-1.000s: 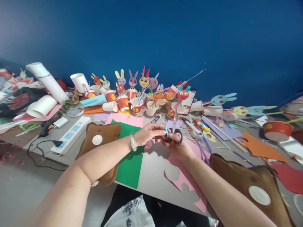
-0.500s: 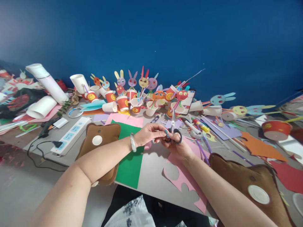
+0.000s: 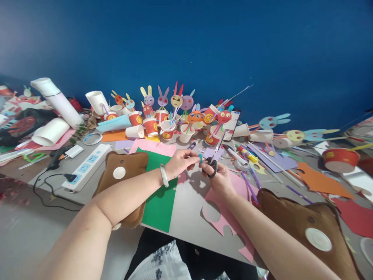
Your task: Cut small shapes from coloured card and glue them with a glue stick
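My right hand is closed round the black handles of a pair of scissors, whose blades point up and to the right. A small blue paper piece shows between my two hands, at the fingertips of my left hand, which are pinched together. A pale bracelet is on my left wrist. Under my left forearm lie a green sheet and a brown cushion-like pad. Pink paper with round cut-outs lies beneath my right wrist.
Paper cups with paper rabbit heads stand along the blue wall. A white power strip lies at the left. On the right are orange paper, purple straws and a second brown pad.
My hands have moved slightly apart. The scissors have tilted to the right, and more of the blue piece shows. Light blue paper at the back left has shifted.
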